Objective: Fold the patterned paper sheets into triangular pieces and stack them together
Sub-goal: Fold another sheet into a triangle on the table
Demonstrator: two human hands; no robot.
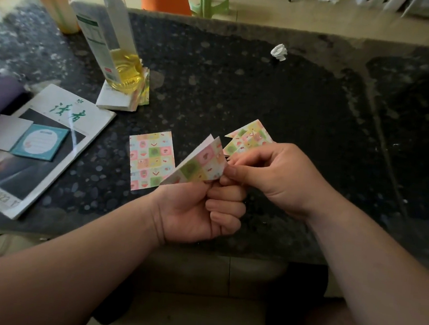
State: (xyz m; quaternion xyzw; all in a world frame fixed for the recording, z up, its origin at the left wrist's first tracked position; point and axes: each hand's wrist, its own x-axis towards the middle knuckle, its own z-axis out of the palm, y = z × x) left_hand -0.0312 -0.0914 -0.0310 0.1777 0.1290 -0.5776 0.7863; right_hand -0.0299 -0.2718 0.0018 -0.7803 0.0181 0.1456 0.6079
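Both hands are up off the table (265, 89) and working one folded piece (200, 163) between them. The left hand (199, 210) grips it from below, fingers (226, 196) curled and the thumb seemingly clamped on its lower edge. The right hand (271, 177) pinches the right-hand corner between thumb and forefinger. The piece is doubled over, patterned face out, two layers gaping a little at the top edge. The step looks like setting the next crease, and those loose layers are the thing to watch: square the edges before pressing, then run the right thumb firmly along the fold so the triangle comes out sharp and lies flat in a stack. Hold with the left, crease with the right, and don't let the layers slide. So the piece sits right between the two grips, left fingers under it, right fingertips on its near corner. Just left of it a flat sheet (152, 160) lies face up on the table, not yet folded. Behind the right hand a few finished triangles (248, 139) lie overlapped, partly hidden by the knuckles. Well off to the far left, a bottle (115, 44) stands on what looks like more paper.
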